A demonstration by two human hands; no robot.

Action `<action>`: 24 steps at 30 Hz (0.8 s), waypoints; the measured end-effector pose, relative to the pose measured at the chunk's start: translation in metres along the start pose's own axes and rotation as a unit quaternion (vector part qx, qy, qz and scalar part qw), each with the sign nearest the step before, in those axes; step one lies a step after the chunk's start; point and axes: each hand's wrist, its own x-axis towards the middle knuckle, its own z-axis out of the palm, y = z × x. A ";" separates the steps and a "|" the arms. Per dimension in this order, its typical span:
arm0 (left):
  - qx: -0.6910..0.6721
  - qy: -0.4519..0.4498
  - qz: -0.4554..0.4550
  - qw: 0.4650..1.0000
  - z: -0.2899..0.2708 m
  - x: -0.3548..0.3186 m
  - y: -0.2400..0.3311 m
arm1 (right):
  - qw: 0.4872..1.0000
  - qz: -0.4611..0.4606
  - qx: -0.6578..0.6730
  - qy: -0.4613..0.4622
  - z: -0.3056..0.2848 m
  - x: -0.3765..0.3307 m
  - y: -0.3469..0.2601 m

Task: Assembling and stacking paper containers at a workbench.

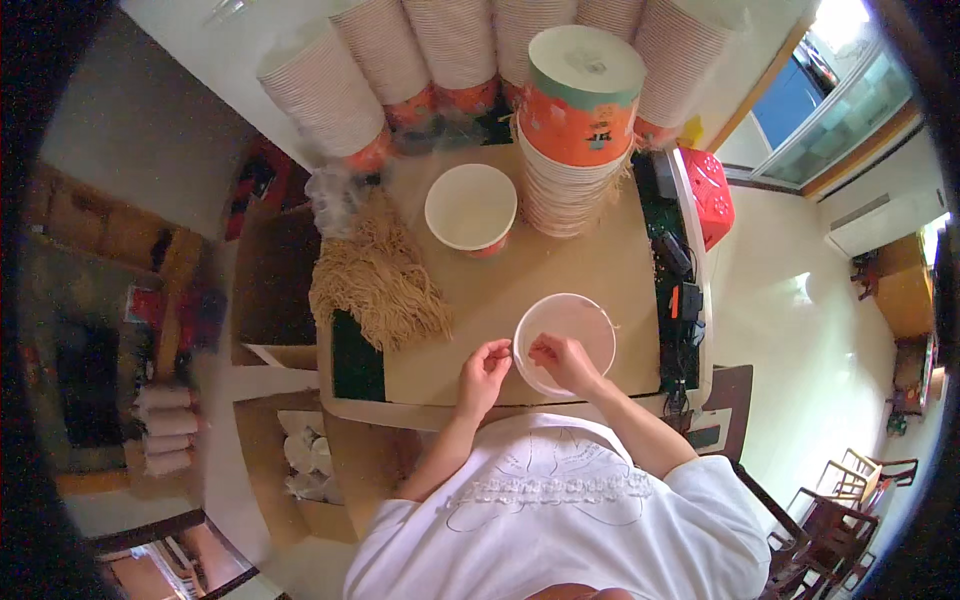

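A white paper bucket (598, 345) stands near the table's front edge, its opening facing up. My right hand (563, 362) reaches over the rim into the opening with its fingers curled together. Just outside the left rim, my left hand (486, 370) has thumb and fingertips pinched together. Whatever either hand holds is too small or hidden to make out. A short tan bit, perhaps cord, shows at the bucket's right rim. To the left lies a loose heap of tan cords (380, 285). Farther back stands another open bucket (470, 205), white inside.
Behind on the right rises a nested stack of buckets (570, 190), topped by an upside-down orange and teal bucket (580, 125). Tall bucket stacks (325, 95) line the back. Black adapters and cables (684, 300) run along the right edge beside a red plastic stool (708, 200). Cardboard boxes (330, 450) flank the left.
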 end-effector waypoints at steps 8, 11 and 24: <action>0.132 -0.048 0.014 0.990 0.001 -0.008 -0.023 | 0.997 -0.026 -0.071 -0.010 0.010 0.001 0.013; 0.141 -0.050 0.032 0.988 0.005 -0.009 -0.023 | 0.998 -0.029 -0.054 -0.016 0.008 0.000 0.006; 0.137 -0.035 0.017 0.990 0.009 -0.006 -0.027 | 0.999 -0.032 -0.019 -0.009 0.010 0.004 0.007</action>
